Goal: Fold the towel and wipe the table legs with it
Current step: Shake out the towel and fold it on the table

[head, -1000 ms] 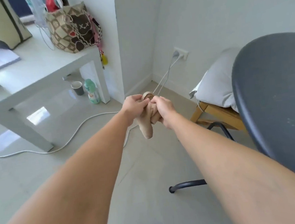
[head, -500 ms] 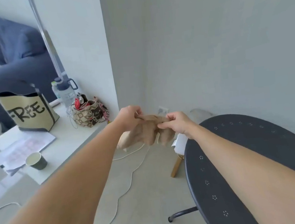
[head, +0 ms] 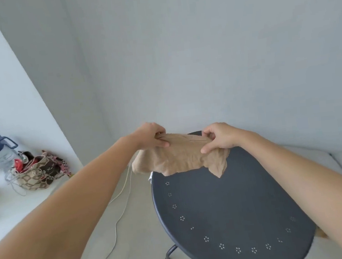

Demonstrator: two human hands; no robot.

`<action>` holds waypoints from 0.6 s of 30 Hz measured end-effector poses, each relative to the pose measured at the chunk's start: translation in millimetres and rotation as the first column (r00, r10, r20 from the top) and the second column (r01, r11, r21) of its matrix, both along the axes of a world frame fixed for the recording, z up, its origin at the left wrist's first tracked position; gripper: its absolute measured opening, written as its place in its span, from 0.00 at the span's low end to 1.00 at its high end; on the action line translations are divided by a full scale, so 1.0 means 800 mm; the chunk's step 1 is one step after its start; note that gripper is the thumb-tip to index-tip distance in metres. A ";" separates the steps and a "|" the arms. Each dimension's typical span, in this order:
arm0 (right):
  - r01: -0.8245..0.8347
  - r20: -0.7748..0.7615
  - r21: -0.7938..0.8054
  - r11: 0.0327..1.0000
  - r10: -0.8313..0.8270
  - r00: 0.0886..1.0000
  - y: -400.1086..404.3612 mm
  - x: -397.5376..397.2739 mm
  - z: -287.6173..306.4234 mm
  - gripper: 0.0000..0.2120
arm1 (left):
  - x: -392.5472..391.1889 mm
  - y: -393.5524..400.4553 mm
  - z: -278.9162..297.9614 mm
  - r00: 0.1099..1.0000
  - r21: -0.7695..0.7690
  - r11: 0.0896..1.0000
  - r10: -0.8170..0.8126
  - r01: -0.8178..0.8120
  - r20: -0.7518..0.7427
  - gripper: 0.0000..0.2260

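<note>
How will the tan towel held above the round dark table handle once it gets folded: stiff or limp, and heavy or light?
Probably limp: the towel sags and wrinkles between the left hand and right hand, its corners drooping. Likely light, since finger pinches along its top edge carry it. It should fold easily, but may slump open unless gripped.

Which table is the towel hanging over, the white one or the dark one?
The dark round table. The towel hangs above its far edge; the white table stands off left.
</note>
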State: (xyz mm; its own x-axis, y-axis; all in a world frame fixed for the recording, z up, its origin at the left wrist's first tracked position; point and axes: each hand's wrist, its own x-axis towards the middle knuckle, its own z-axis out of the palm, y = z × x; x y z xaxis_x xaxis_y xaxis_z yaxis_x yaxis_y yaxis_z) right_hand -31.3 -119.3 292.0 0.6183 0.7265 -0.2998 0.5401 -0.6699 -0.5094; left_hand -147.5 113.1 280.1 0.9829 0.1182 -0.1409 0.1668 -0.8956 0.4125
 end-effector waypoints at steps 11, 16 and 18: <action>0.379 -0.452 0.175 0.909 -0.267 0.851 -0.172 0.070 -0.058 0.12 | 0.107 -0.151 -0.081 0.989 -0.065 0.987 0.147 -0.147 -0.011 0.04; 0.614 -0.611 0.235 0.753 -0.377 0.696 -0.151 0.074 -0.088 0.19 | 0.104 -0.216 -0.140 0.967 -0.359 0.902 0.256 -0.238 0.004 0.11; 0.679 -0.646 0.221 0.700 -0.417 0.639 -0.141 0.080 -0.102 0.13 | 0.098 -0.244 -0.149 0.955 -0.558 0.789 0.296 -0.256 -0.020 0.17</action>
